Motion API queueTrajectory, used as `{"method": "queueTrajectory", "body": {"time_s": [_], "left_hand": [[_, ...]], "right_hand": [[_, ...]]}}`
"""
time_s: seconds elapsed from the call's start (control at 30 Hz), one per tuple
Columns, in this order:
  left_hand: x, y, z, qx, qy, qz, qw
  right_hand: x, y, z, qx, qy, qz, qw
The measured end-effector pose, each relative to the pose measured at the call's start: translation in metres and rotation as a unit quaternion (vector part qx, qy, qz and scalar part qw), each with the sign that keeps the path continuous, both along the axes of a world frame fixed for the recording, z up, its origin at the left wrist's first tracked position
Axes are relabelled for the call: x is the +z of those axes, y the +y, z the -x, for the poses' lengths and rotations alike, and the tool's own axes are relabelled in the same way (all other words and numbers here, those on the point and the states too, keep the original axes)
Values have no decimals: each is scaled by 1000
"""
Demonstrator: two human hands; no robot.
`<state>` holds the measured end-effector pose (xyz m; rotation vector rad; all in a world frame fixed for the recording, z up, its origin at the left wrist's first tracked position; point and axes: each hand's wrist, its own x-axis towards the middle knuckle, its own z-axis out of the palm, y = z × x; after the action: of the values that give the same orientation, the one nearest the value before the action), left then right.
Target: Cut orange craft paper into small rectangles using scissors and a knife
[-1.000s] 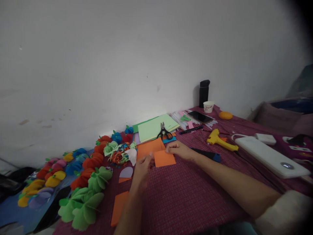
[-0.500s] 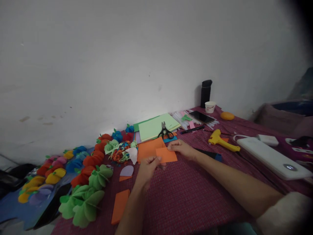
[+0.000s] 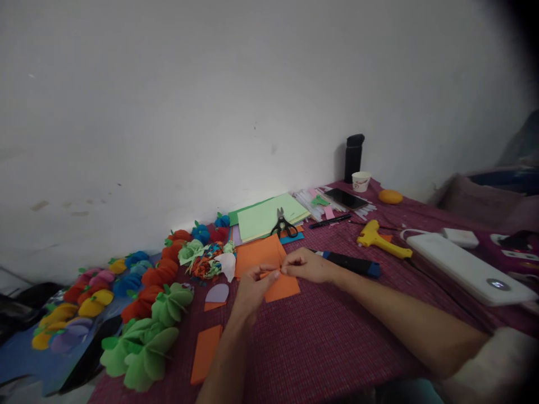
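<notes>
Between both hands is a small orange piece of paper (image 3: 283, 288), its upper edge pinched by my fingertips. My left hand (image 3: 255, 289) is closed on its left side, thumb toward the right. Close beside it, my right hand (image 3: 307, 266) pinches the same edge, and the two sets of fingertips nearly meet. A larger orange sheet (image 3: 257, 253) lies flat just behind my hands. Black-handled scissors (image 3: 283, 224) rest beyond it on a stack of light green paper (image 3: 265, 216). To the right of my right hand is a dark box cutter (image 3: 351, 262).
Paper pumpkins (image 3: 162, 273) in many colours crowd the left side. Cut orange pieces (image 3: 206, 353) lie near my left forearm. On the right are a yellow glue gun (image 3: 383, 240), a white power bank (image 3: 467, 269), a phone (image 3: 346, 198), a paper cup (image 3: 361, 181) and a black bottle (image 3: 353, 158).
The small orange paper has come lower and toward me. My right hand has moved left and down, so my fingertips are closer together. More of the box cutter shows.
</notes>
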<state>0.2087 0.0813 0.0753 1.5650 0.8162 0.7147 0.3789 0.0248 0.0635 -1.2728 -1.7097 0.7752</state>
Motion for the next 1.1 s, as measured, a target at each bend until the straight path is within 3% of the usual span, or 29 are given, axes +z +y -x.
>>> {"method": "queueTrajectory", "body": {"time_s": [0.13, 0.47, 0.57, 0.67, 0.73, 0.8, 0.93, 1.1], "left_hand": [[1, -2, 1, -50, 41, -8, 998], [12, 4, 7, -70, 40, -2, 997], [11, 14, 13, -28, 50, -44, 997], [9, 26, 20, 88, 47, -108, 989], [8, 29, 21, 129, 37, -119, 984], [7, 24, 18, 81, 27, -111, 990], [1, 5, 6, -103, 68, -118, 985], [-7, -1, 2, -135, 117, -123, 976]], "right_hand": [[-1, 0, -2, 26, -15, -2, 1000], [2, 1, -10, 47, 80, 73, 993], [5, 1, -16, 53, 109, 94, 988], [8, 1, -23, 38, 134, 86, 986], [8, 1, -25, 36, 134, 85, 987], [6, 0, -24, 52, 121, 98, 986], [-2, 0, -14, 84, 79, 116, 987], [-5, 1, -8, 103, 76, 134, 983]]}}
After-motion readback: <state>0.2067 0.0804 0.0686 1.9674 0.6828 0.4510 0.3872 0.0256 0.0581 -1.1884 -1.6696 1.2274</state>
